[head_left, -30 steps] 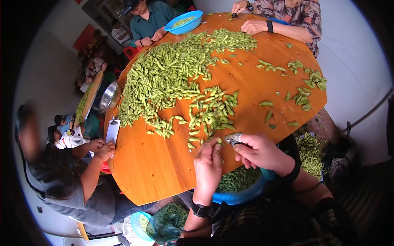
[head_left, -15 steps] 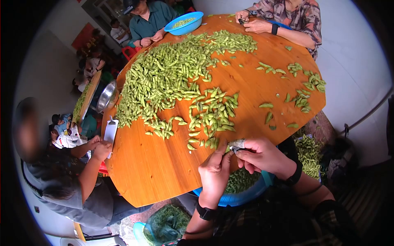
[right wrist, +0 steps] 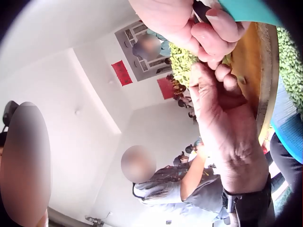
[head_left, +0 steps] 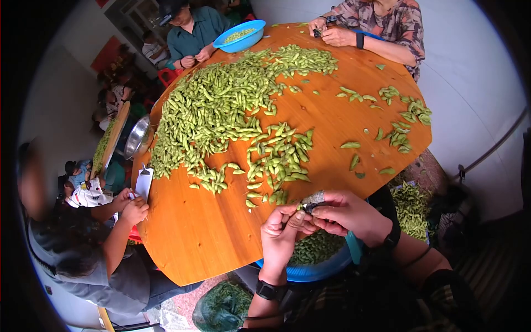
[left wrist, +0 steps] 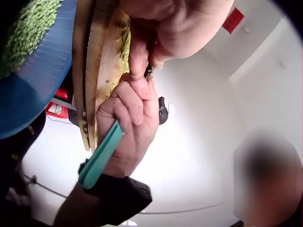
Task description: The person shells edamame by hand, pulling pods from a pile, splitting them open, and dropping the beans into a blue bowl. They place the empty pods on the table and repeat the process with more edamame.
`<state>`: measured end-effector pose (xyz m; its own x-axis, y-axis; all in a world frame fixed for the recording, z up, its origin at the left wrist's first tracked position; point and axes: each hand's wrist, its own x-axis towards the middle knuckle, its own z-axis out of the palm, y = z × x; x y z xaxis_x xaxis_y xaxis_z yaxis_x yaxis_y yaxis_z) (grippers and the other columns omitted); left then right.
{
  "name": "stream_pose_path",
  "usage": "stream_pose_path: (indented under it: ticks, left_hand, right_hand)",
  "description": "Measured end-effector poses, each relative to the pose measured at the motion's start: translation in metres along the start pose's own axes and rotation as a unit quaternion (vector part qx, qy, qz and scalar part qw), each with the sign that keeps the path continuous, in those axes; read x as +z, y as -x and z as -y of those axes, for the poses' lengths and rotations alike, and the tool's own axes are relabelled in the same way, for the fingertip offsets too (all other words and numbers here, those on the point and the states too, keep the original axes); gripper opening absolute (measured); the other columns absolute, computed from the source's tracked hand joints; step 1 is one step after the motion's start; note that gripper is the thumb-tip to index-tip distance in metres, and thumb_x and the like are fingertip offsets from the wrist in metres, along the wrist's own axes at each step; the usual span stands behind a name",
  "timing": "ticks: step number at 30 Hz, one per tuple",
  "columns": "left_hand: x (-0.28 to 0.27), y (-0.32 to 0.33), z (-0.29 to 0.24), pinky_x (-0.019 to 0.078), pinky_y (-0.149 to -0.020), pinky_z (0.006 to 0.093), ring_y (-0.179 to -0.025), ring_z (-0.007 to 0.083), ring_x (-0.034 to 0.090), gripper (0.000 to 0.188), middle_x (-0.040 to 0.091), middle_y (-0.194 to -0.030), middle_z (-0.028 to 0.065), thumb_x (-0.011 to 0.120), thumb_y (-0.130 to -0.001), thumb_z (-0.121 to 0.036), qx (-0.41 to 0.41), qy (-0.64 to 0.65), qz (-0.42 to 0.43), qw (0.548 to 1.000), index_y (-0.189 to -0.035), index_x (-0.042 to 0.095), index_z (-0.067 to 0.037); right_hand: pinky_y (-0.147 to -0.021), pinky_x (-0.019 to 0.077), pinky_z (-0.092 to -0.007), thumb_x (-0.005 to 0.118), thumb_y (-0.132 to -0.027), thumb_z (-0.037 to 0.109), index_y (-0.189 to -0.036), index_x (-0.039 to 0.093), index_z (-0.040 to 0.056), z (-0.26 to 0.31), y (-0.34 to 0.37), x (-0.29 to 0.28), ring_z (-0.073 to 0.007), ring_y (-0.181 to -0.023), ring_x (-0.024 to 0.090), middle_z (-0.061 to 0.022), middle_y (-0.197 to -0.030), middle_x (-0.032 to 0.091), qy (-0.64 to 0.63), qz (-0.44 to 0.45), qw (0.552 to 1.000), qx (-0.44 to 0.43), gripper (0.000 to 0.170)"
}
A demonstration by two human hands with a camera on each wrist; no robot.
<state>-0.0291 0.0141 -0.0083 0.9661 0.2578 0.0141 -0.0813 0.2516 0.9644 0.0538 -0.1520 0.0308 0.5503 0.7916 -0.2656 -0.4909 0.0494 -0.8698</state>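
Observation:
My left hand (head_left: 281, 229) pinches a green soybean pod (head_left: 301, 207) between thumb and fingertips, most of it hidden. Fingertips of my right hand (head_left: 351, 216) meet it from the right, with a silvery-grey covering (head_left: 314, 197) on the index finger and something black at the thumb. Curled lower fingers of the right hand hold a teal, folded strip-like tool (left wrist: 102, 156); its far end is hidden. Both hands are over the near table edge, above a blue basin (head_left: 310, 272) of shelled green beans (head_left: 318, 249). Loose pods (head_left: 276, 157) lie just beyond on the wooden table (head_left: 221, 238).
A large heap of pods (head_left: 215, 99) covers the table's far left. A blue bowl (head_left: 239, 36) stands at the far edge and a clipboard (head_left: 143, 183) at the left edge. Other people sit around. Pods (head_left: 410, 210) lie low at right; a green net bag (head_left: 221, 307) sits on the floor.
My hands were apart a second ago; the left hand has come up to the right, and their fingertips now meet at the pod. The view has shifted slightly.

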Motion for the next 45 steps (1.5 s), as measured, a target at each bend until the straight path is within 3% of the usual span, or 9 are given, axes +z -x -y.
stream_pose_path:
  ticks: [10, 19, 25, 27, 31, 35, 37, 40, 45]
  left_hand:
    - [-0.005, -0.006, 0.001, 0.0509, -0.056, 0.024, -0.064, 0.0141, 0.063, 0.017, 0.066, -0.087, 0.0104, 0.052, -0.1, -0.014, -0.112, 0.21, -0.005, 0.971, -0.113, 0.055, -0.004]
    - [0.006, -0.006, 0.008, 0.0513, -0.065, 0.0213, -0.071, 0.0064, 0.06, 0.028, 0.065, -0.092, 0.0035, 0.057, -0.096, -0.003, 0.026, -0.048, -0.013, 0.998, -0.124, 0.054, 0.0]
    - [0.009, -0.003, -0.008, 0.0528, -0.059, 0.0237, -0.069, 0.0085, 0.063, 0.032, 0.067, -0.084, 0.0045, 0.058, -0.094, -0.001, 0.009, -0.259, -0.014, 0.966, -0.126, 0.051, 0.001]
    - [0.01, -0.003, -0.011, 0.0535, -0.062, 0.0265, -0.07, 0.0131, 0.065, 0.038, 0.067, -0.084, 0.0089, 0.06, -0.092, -0.001, 0.021, -0.312, 0.008, 0.95, -0.127, 0.046, -0.001]
    - [0.007, -0.005, -0.022, 0.0535, -0.063, 0.0288, -0.071, 0.0178, 0.068, 0.043, 0.068, -0.085, 0.0134, 0.062, -0.09, 0.001, 0.051, -0.351, 0.056, 0.933, -0.128, 0.042, -0.003]
    - [0.012, -0.003, -0.034, 0.0537, -0.065, 0.0304, -0.076, 0.0223, 0.071, 0.044, 0.069, -0.087, 0.0147, 0.062, -0.089, 0.003, -0.014, -0.306, 0.104, 0.946, -0.127, 0.04, -0.003]
    - [0.015, 0.0, -0.03, 0.0541, -0.066, 0.0308, -0.079, 0.0241, 0.072, 0.044, 0.069, -0.088, 0.0155, 0.061, -0.089, 0.003, 0.001, -0.31, 0.111, 0.944, -0.127, 0.04, -0.003]
    - [0.016, 0.003, -0.02, 0.0554, -0.071, 0.0265, -0.086, 0.0135, 0.069, 0.042, 0.07, -0.09, 0.0089, 0.061, -0.09, 0.004, 0.062, -0.349, 0.082, 0.932, -0.126, 0.04, -0.003]
    - [0.013, 0.003, -0.014, 0.0571, -0.072, 0.0287, -0.089, 0.0164, 0.07, 0.041, 0.07, -0.093, 0.0121, 0.06, -0.09, 0.004, 0.062, -0.341, 0.067, 0.936, -0.125, 0.04, -0.003]
  right_hand:
    - [-0.043, 0.0301, -0.0192, 0.052, -0.097, 0.011, -0.103, 0.061, 0.0023, 0.003, -0.006, 0.0, -0.0019, -0.05, 0.041, 0.0028, -0.069, 0.052, 0.025, -0.012, 1.0, 0.008, 0.014]
    - [-0.048, 0.0357, -0.0209, 0.054, -0.096, 0.007, -0.104, 0.06, 0.0, -0.009, -0.011, 0.001, -0.003, -0.054, 0.046, 0.0014, -0.065, 0.053, 0.068, -0.078, 0.992, -0.067, 0.013]
    - [-0.056, 0.044, -0.0215, 0.059, -0.093, 0.008, -0.112, 0.061, 0.0002, -0.01, -0.015, -0.013, -0.0048, -0.062, 0.053, 0.0017, -0.074, 0.06, 0.345, -0.143, 0.902, -0.218, 0.02]
    - [-0.06, 0.0458, -0.0347, 0.065, -0.088, 0.012, -0.097, 0.059, -0.0024, -0.01, -0.019, -0.011, -0.0242, -0.063, 0.059, -0.017, -0.075, 0.061, 0.342, -0.14, 0.883, -0.29, 0.018]
    - [-0.06, 0.0463, -0.0391, 0.065, -0.086, 0.013, -0.093, 0.058, -0.0023, 0.002, -0.013, -0.018, -0.0377, -0.065, 0.057, -0.0217, -0.077, 0.06, 0.436, -0.04, 0.86, -0.26, 0.018]
    - [-0.054, 0.0456, -0.0345, 0.064, -0.089, 0.014, -0.088, 0.057, -0.0021, 0.001, -0.011, -0.019, -0.0273, -0.056, 0.058, -0.0169, -0.071, 0.062, 0.459, -0.054, 0.86, -0.215, 0.018]
    - [-0.048, 0.0428, -0.0267, 0.063, -0.091, 0.016, -0.088, 0.057, -0.0006, -0.002, -0.01, -0.018, -0.0124, -0.05, 0.055, -0.0078, -0.067, 0.061, 0.153, -0.049, 0.987, -0.02, 0.018]
    - [-0.045, 0.0407, -0.0214, 0.062, -0.093, 0.016, -0.088, 0.056, 0.0006, 0.0, -0.005, -0.014, -0.0037, -0.052, 0.052, -0.0009, -0.066, 0.059, 0.12, -0.073, 0.99, -0.005, 0.017]
    - [-0.047, 0.0423, -0.0253, 0.063, -0.09, 0.014, -0.087, 0.054, 0.0002, -0.004, 0.0, -0.01, -0.0094, -0.051, 0.054, -0.0039, -0.067, 0.059, 0.216, -0.063, 0.97, -0.087, 0.016]
